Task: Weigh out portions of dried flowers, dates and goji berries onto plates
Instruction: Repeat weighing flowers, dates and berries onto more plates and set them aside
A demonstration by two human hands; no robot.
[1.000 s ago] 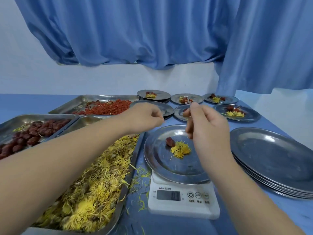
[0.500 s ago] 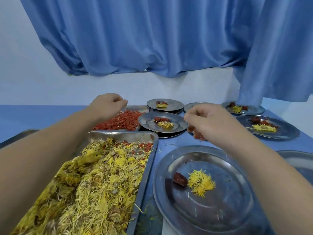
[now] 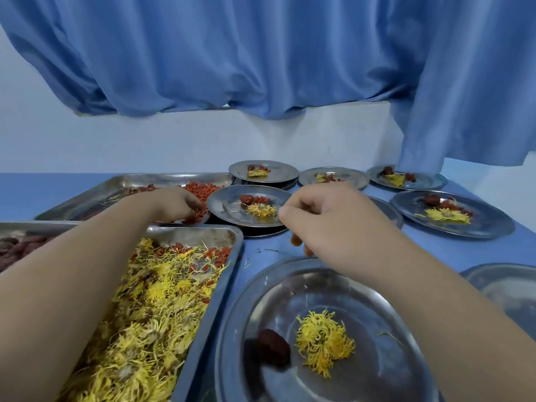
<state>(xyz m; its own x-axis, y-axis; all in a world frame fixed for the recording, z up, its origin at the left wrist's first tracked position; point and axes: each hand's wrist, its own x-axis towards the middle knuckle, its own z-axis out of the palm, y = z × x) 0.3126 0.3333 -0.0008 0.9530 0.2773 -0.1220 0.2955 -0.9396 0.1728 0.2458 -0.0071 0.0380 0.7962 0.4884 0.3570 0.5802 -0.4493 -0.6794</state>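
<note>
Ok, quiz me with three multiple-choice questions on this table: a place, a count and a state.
1. Where is the left hand? A in the goji berry tray B in the flower tray C in the date tray
2. How many dates on the near plate? A none B one C three
3. The near plate's portion is? A lacking one ingredient B complete C not begun
Answers: 1 A, fingers dig into goji berries; 2 B, one date beside the flowers; 3 A, only date and flowers there.
</note>
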